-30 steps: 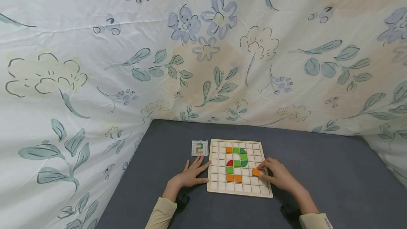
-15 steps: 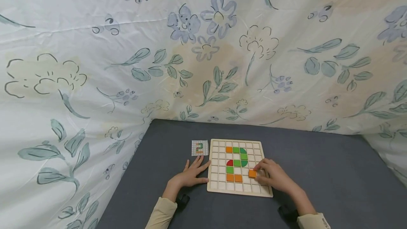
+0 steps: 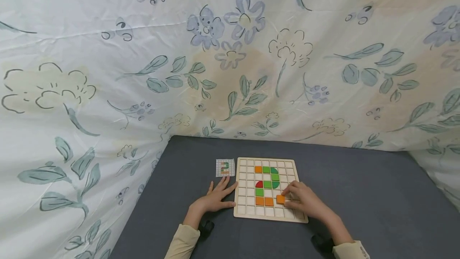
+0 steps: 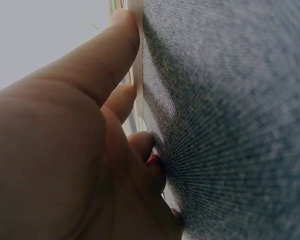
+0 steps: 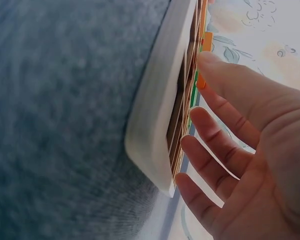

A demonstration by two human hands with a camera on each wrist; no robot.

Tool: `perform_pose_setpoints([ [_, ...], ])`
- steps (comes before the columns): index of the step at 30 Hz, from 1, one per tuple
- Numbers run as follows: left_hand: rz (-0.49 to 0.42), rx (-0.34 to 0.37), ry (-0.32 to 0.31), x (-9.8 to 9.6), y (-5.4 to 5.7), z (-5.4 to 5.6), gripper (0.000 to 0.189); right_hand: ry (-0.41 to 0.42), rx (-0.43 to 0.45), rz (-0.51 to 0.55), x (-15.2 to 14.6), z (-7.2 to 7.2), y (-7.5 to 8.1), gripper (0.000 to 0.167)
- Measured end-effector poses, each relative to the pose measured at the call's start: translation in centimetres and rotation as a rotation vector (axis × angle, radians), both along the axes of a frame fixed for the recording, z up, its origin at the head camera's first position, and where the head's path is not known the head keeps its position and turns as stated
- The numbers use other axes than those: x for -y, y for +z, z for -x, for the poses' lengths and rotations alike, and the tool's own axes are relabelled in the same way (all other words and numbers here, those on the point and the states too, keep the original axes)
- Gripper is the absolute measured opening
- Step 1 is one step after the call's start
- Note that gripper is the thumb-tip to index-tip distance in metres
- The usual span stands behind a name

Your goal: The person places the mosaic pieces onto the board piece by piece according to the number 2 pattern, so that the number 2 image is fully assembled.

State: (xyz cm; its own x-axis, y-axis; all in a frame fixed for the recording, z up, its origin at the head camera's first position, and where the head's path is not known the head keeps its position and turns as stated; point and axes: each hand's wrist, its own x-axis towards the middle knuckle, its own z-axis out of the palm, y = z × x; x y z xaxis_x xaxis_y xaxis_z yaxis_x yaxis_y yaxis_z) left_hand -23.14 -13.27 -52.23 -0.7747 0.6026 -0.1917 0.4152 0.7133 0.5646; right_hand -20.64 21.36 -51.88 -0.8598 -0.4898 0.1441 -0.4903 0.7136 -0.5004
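Observation:
My right hand [image 3: 305,201] pinches an orange square tile [image 3: 280,199] between thumb and finger, over the lower right of a wooden grid board [image 3: 248,214]. In the right wrist view the same orange tile [image 5: 206,45] shows at the thumb tip, above the board's edge. On the board, orange, green and red tiles form a figure like a 2; two orange tiles [image 3: 264,201] lie in its bottom row, left of the held one. My left hand [image 3: 212,201] lies with fingers spread at the board's left edge, thumb and index touching the frame, as the left wrist view also shows.
A small printed card [image 3: 225,168] with a coloured 2 on a grid lies left of the board, just beyond the left fingertips. The table has a dark grey cloth [image 3: 172,179]. A floral curtain [image 3: 223,91] hangs behind and at the left.
My right hand has carried the orange tile left and slightly towards me, close to the bottom row of orange tiles. The left hand stays in place at the board's edge.

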Motion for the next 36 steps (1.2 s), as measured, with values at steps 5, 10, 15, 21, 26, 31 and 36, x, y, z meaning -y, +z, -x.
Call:
perform_pose_setpoints([
  [5, -0.009, -0.001, -0.006, 0.10, 0.25, 0.02, 0.070, 0.004, -0.021, -0.009, 0.44, -0.03, 0.09, 0.020],
  [10, -0.020, -0.002, -0.013, 0.14, 0.48, -0.14, 0.069, 0.014, -0.049, -0.001, 0.70, -0.06, 0.17, 0.019],
  [15, -0.027, -0.006, -0.024, 0.22, 0.37, -0.18, 0.071, 0.000, -0.038, -0.003, 0.73, -0.08, 0.13, 0.018],
  [21, -0.012, -0.002, -0.008, 0.09, 0.23, -0.12, 0.071, 0.001, -0.066, 0.005, 0.69, -0.15, 0.02, 0.018],
  [26, -0.004, -0.002, -0.007, 0.04, -0.06, -0.02, 0.071, -0.003, -0.071, 0.010, 0.64, -0.21, -0.08, 0.019],
  [31, -0.007, -0.003, -0.008, -0.03, -0.12, 0.02, 0.071, -0.009, -0.043, 0.006, 0.51, -0.15, -0.27, 0.020],
  [36, 0.015, -0.002, 0.006, -0.16, -0.11, 0.00, 0.071, -0.009, -0.032, 0.007, 0.38, -0.08, -0.50, 0.022],
])
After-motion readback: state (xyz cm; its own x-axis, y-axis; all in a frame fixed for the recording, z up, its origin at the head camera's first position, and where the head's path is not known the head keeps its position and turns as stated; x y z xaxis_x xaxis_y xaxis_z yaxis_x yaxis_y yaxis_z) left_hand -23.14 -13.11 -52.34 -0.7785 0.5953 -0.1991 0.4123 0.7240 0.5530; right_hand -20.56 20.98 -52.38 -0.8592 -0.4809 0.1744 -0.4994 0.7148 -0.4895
